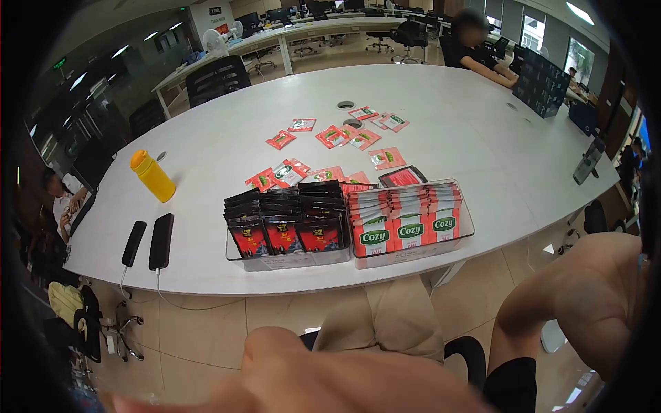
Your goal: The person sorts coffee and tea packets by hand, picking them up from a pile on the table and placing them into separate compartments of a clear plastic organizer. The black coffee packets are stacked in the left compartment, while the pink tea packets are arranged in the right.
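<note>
Grip unclear: blurred hand (296, 378) looms close to the lens at bottom of frame, fingers not distinct, so how far open, what it holds & whether it's L or R can't be told. R arm (585, 296) bends at R edge, its hand not discernible. Beyond the blur, lap in beige trousers (375, 320) at the near edge of a white table (227, 124). Two clear bins stand side by side nr that edge: L bin (296, 261) packed w/ black pkts (282, 237), red on their fronts; R bin (414, 257) w/ red-and-white "Cozy" pkts (411, 232), upright in rows. Loose pkts (365, 140), mostly red & white, lie scattered behind the bins, some overlapping; a dark-and-red pkt (403, 176) sits just behind R bin. To the L, two phones (161, 241) w/ white cables (160, 286) & a yellow bottle (153, 176). Far R, a dark bottle (589, 162); beyond it, a co-worker (475, 51) in black sits at a laptop (542, 82)
</note>
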### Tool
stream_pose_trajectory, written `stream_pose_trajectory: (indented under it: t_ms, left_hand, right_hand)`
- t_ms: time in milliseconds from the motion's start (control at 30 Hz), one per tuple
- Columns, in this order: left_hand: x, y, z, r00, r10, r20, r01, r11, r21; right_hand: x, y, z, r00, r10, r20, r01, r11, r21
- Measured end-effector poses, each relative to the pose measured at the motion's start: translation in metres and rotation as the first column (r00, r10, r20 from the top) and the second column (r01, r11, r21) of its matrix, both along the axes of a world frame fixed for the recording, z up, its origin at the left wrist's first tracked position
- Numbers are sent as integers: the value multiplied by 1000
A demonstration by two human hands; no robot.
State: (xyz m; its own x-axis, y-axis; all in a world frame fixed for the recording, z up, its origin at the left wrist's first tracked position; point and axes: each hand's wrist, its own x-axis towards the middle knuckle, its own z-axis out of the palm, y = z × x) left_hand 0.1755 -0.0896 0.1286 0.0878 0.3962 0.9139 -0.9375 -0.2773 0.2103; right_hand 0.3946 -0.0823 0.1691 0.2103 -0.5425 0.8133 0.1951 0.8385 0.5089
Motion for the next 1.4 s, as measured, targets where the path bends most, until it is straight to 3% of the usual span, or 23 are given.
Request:
stream_pose_trajectory:
  t_ms: [133,267,600,733,800,900,933,1000,1100,1167,1233,1333,1400]
  left_hand:
    - [43,-7,-9,914,-345,-212,347,937,-27]
    - [65,-19,-17,793,-533,-296,549,835,-35]
    - [71,-33,-24,651,-664,-368,677,727,-114]
    - [48,-19,-40,707,-577,-408,563,809,-168]
    - [23,-8,-50,877,-291,-383,293,955,-54]
    - [-29,-13,-61,964,-43,-263,33,999,-43]
    - [-37,-24,-74,987,86,-137,-93,995,-43]
    - [-51,-34,-64,956,198,-216,-203,979,-1]
    - [-66,-33,-58,937,82,-338,-70,996,48]
    - [-59,-28,-67,961,163,-222,-142,984,109]
    - [-59,-31,-66,956,200,-217,-191,980,59]
    - [-61,-29,-45,922,184,-341,-233,966,-108]
    - [-62,-15,-62,851,426,-308,-444,896,14]
  right_hand:
    - [-7,2,-2,1000,-10,5,10,1000,-13]
    - [-8,2,-1,999,-27,34,27,1000,17]
    - [-17,6,-8,1000,1,18,0,1000,-21]
    - [-19,7,-11,1000,-2,15,2,1000,-17]
    - [-22,11,-11,1000,-2,17,3,1000,-28]
    - [-21,16,-10,1000,-6,13,6,999,-48]
    - [-22,17,-10,1000,-7,15,8,998,-56]
    - [-24,19,-12,1000,-10,15,11,998,-55]
    - [-27,23,-17,1000,-17,16,18,998,-61]
    - [-27,30,-17,999,-40,-3,40,994,-99]
    - [-26,45,-20,998,-66,-24,61,986,-157]
    - [-15,77,-35,986,-159,-40,135,925,-355]
    - [-4,110,-50,968,-247,51,231,787,-572]
